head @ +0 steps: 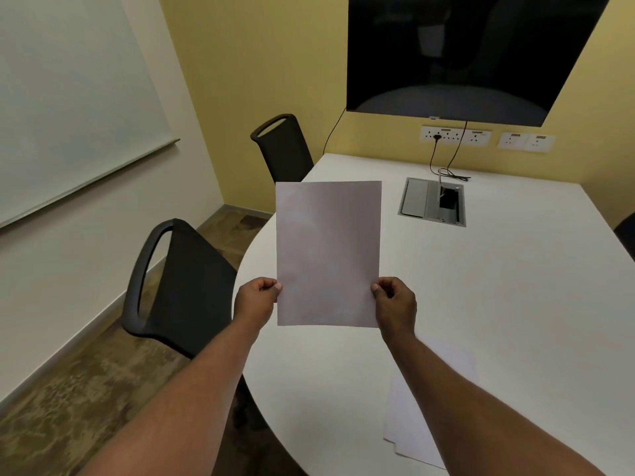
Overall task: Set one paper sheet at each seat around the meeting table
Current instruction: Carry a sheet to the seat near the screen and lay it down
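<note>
Above white table [498,286], flat rectangular sheet [328,254]

At my 12 o'clock a dark screen [474,53] hangs above sockets [455,135]. A whiteboard [68,108] is at 10, a cable box [432,206] at 1.

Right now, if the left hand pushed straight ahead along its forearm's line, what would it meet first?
Likely nothing soon: the left hand, pinching the blank white paper sheet, points up and forward over the round white meeting table. Farther on lies the grey metal cable box, though depth is unclear.
</note>
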